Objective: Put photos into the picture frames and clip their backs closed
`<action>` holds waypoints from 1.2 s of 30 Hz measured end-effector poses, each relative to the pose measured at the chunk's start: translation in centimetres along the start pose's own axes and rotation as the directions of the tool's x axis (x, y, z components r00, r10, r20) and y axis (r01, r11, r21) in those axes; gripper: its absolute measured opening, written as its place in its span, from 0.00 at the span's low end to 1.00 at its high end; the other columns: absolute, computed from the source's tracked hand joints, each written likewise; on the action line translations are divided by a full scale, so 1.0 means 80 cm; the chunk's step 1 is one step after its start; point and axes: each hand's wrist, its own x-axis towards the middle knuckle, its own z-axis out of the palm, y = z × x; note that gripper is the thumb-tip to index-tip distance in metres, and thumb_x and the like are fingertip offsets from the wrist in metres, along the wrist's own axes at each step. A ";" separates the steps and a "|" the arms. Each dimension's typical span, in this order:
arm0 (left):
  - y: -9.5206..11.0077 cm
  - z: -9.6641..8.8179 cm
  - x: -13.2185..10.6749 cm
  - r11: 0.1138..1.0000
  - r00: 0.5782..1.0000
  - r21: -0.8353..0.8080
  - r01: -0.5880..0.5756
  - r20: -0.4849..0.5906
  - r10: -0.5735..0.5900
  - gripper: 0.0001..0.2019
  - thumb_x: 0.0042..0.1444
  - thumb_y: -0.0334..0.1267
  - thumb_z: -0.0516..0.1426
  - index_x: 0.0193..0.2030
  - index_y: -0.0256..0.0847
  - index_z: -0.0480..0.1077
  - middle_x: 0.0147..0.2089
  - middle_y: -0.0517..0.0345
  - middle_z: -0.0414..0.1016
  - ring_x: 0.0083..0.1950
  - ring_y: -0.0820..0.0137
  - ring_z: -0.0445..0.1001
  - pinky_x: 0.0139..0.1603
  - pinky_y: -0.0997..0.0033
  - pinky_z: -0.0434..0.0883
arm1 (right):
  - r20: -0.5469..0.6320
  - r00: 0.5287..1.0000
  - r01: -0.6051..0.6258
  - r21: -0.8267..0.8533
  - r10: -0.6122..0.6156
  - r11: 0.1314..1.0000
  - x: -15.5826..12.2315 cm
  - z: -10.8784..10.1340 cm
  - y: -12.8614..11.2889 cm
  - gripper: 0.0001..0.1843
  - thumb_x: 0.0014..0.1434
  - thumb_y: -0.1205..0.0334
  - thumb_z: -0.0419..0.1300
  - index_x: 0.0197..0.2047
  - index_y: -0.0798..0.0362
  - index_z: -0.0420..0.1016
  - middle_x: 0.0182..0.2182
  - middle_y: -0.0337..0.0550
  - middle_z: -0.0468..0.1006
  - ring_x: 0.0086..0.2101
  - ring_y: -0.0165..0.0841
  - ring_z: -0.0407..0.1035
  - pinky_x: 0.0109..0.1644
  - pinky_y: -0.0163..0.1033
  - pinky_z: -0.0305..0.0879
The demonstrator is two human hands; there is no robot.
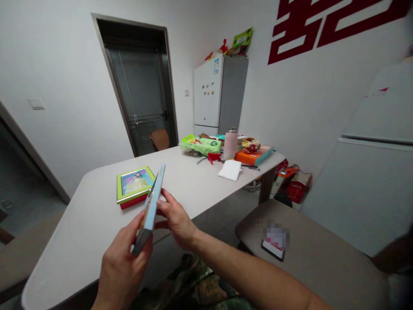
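Note:
A thin book with a pale blue edge (151, 202) is held edge-on above the near side of the white table (80, 232). My left hand (121, 267) grips its lower end from below, fingers wrapped round it. My right hand (176, 219) steadies its right face with thumb and fingers. Just behind the held book, a green-framed picture book (134, 183) lies on top of a red one on the table.
At the table's far end lie green snack packets (201, 145), a pink flask (230, 143), an orange box (254, 155) and a white napkin (230, 169). A phone (274, 245) rests on a grey bench at right. A white fridge (219, 92) stands beside a dark doorway.

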 end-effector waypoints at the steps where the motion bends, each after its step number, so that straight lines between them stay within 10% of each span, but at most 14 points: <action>1: 0.003 0.002 -0.010 0.990 0.991 0.063 -0.130 0.031 0.128 0.20 0.48 0.42 0.53 0.50 0.43 0.62 0.45 0.57 0.71 0.43 0.64 0.70 0.44 0.66 0.68 | 0.020 0.999 -0.027 0.079 0.025 0.997 -0.007 -0.004 0.001 0.26 0.50 0.50 0.50 0.52 0.46 0.56 0.38 0.40 0.70 0.33 0.30 0.66 0.30 0.34 0.62; 6: -0.011 0.021 -0.043 0.846 0.899 0.312 -0.433 0.212 0.382 0.26 0.48 0.32 0.50 0.56 0.43 0.52 0.52 0.55 0.66 0.49 0.64 0.66 0.46 0.63 0.67 | 0.013 0.991 -0.132 0.111 0.131 0.985 -0.011 -0.033 0.020 0.20 0.47 0.53 0.51 0.43 0.52 0.66 0.27 0.37 0.72 0.21 0.24 0.61 0.25 0.29 0.58; 11: -0.028 0.050 -0.051 0.797 0.886 0.418 -0.437 0.354 0.300 0.26 0.45 0.27 0.49 0.54 0.43 0.57 0.53 0.57 0.64 0.50 0.62 0.64 0.45 0.62 0.68 | -0.121 0.983 -0.180 -0.583 0.134 0.792 0.012 -0.069 0.041 0.19 0.49 0.57 0.47 0.40 0.57 0.68 0.25 0.40 0.73 0.22 0.26 0.63 0.26 0.30 0.59; 22: -0.019 0.049 -0.049 0.931 0.855 0.324 -0.170 0.518 -0.025 0.24 0.43 0.28 0.52 0.51 0.40 0.61 0.55 0.55 0.62 0.54 0.63 0.61 0.53 0.62 0.62 | -0.067 0.998 -0.058 -0.952 -0.020 0.301 0.034 -0.088 0.065 0.19 0.42 0.65 0.52 0.39 0.58 0.70 0.34 0.52 0.72 0.36 0.38 0.64 0.41 0.40 0.57; 29: -0.081 0.020 -0.043 0.947 0.928 0.204 0.247 0.234 -0.292 0.26 0.45 0.39 0.53 0.53 0.34 0.59 0.57 0.46 0.58 0.58 0.61 0.54 0.58 0.58 0.51 | 0.162 0.984 0.159 -0.986 0.068 0.047 0.049 -0.083 0.066 0.16 0.45 0.66 0.51 0.38 0.53 0.74 0.43 0.49 0.67 0.42 0.35 0.63 0.47 0.35 0.54; 36: -0.095 0.024 -0.043 0.955 0.921 0.112 0.274 0.254 -0.294 0.31 0.42 0.35 0.52 0.56 0.29 0.53 0.59 0.43 0.54 0.60 0.63 0.51 0.59 0.65 0.51 | 0.122 0.992 0.123 -0.987 0.017 -0.099 0.058 -0.070 0.073 0.15 0.49 0.65 0.48 0.34 0.53 0.75 0.34 0.48 0.69 0.33 0.34 0.65 0.36 0.35 0.57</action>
